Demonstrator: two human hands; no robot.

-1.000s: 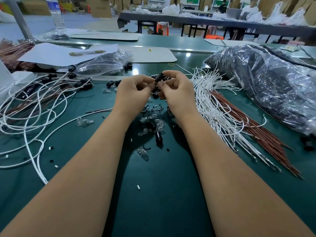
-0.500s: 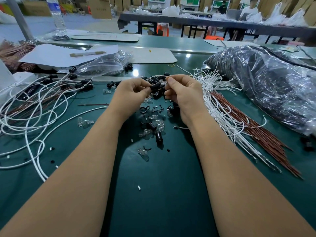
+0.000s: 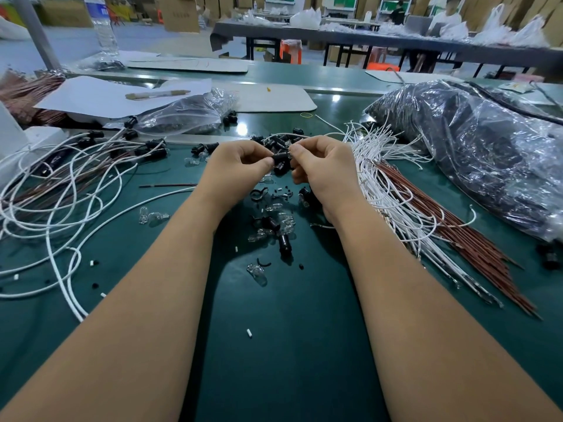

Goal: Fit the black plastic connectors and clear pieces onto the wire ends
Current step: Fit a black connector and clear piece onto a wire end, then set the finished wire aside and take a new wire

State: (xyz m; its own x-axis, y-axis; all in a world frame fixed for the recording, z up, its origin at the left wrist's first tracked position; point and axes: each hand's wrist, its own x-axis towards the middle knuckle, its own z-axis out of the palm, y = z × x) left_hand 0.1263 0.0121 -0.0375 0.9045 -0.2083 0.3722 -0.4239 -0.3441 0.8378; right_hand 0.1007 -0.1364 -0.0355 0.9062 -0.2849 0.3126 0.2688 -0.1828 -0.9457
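Note:
My left hand [image 3: 236, 170] pinches a black plastic connector [image 3: 279, 159] between thumb and fingertips. My right hand [image 3: 324, 170] meets it from the right and pinches a small clear piece [image 3: 290, 153] at the connector's end. Both hands hover just above a loose pile of black connectors [image 3: 281, 242] and clear pieces [image 3: 257, 274] on the green table [image 3: 283, 345]. A fan of white and brown wires [image 3: 405, 208] lies right of my right hand. Wires with connectors fitted [image 3: 61, 184] are coiled at the left.
A large clear bag of dark parts [image 3: 487, 153] fills the right side. A smaller bag [image 3: 185, 115], white paper with a pen [image 3: 157, 94] and a water bottle [image 3: 102, 25] sit at the back left. Small white and black scraps dot the table.
Both hands dropped a little from their raised position and stayed together. The connector now lies level between my fingertips, with the clear piece at its right end.

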